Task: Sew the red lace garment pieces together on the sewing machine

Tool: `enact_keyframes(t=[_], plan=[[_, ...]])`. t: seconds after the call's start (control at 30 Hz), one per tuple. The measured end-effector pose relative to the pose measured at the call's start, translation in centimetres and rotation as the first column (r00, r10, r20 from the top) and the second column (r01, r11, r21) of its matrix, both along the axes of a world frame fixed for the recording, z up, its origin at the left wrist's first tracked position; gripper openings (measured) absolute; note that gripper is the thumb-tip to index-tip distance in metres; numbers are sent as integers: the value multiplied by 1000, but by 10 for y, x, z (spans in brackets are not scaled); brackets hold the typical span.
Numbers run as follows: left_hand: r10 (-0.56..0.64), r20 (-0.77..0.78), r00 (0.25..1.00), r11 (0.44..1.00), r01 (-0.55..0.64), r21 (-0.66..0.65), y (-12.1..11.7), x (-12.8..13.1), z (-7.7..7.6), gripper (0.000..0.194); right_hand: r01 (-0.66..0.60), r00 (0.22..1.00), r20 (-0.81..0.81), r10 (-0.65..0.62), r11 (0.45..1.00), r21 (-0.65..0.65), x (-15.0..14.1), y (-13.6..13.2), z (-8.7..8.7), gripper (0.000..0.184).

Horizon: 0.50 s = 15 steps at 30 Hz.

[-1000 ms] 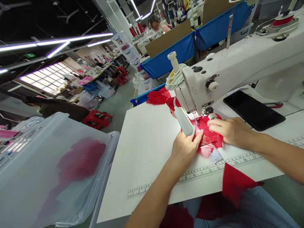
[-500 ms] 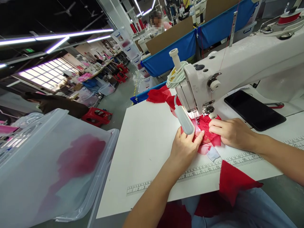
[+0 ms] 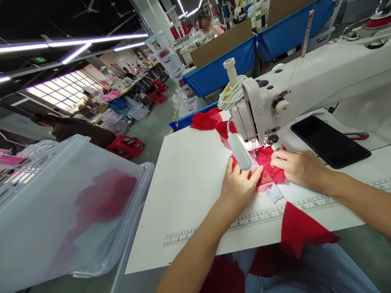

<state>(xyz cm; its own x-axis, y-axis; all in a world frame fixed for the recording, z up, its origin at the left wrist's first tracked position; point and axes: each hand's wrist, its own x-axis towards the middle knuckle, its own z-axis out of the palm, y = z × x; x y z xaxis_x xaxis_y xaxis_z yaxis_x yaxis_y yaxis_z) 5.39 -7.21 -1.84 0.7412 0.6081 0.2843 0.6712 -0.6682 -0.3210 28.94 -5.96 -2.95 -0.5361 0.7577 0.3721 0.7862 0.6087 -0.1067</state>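
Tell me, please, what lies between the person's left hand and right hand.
Red lace fabric lies between the left hand and the right hand, as the head view shows.

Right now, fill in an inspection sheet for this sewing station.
Surface: white table, printed ruler scale near its front edge.
Job's things: red lace fabric under the head of the sewing machine.
Clutter: black phone, pale scrap, red cloth piece over the front edge.
Hands: left hand and right hand on the lace fabric.
Cables: pale cord, coiled at the machine's head.
Surroundings: translucent bin, red stool, co-worker.
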Motion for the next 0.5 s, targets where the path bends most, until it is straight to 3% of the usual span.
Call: enact_keyframes(t=[0.17,0.33,0.5], plan=[[-12,41,999,999,14,-29,4,-1,-2,43,22,1000,-18,-22,999,-27,0,3,-3,31],[-40,116,992,992,54,-116,7,3,4,43,45,999,-9,-44,999,26,-2,5,-7,26],[-2,186,982,994,23,-108,12,8,-3,36,26,1000,-17,-25,1000,17,-1,3,-6,21]])
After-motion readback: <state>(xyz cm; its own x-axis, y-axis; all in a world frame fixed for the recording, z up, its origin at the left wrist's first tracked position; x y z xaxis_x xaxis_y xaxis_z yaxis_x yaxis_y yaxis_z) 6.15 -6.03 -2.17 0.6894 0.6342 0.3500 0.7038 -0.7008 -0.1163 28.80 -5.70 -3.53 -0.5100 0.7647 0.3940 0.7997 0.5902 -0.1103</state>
